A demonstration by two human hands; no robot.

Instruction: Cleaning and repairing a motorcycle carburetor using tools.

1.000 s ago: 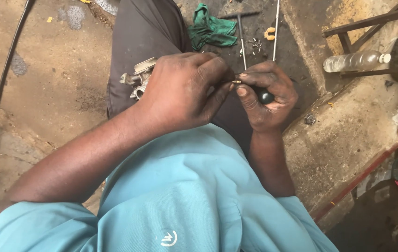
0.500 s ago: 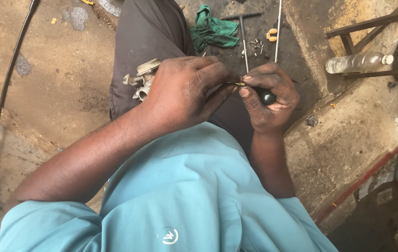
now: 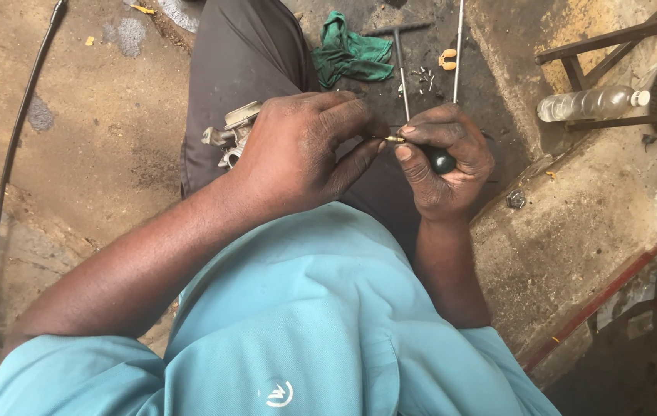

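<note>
My left hand [image 3: 305, 150] is closed around a grey metal engine part [image 3: 234, 132], of which only an end sticks out to the left over my dark trouser leg. My right hand [image 3: 445, 166] grips a tool with a round black handle [image 3: 442, 160]. Its fingertips pinch a small brass piece [image 3: 395, 139] that bridges the narrow gap between both hands. How the brass piece meets the metal part is hidden by my left fingers.
A green rag [image 3: 350, 54], a T-handled metal tool [image 3: 400, 58], a thin rod [image 3: 458, 46] and small loose screws [image 3: 424, 75] lie on the oily ground ahead. A plastic bottle [image 3: 592, 102] lies right by a metal frame. A black cable [image 3: 16, 146] runs along the left.
My hands stay together at the same spot; the right fingers have shifted slightly on the brass piece. The view has drifted a little.
</note>
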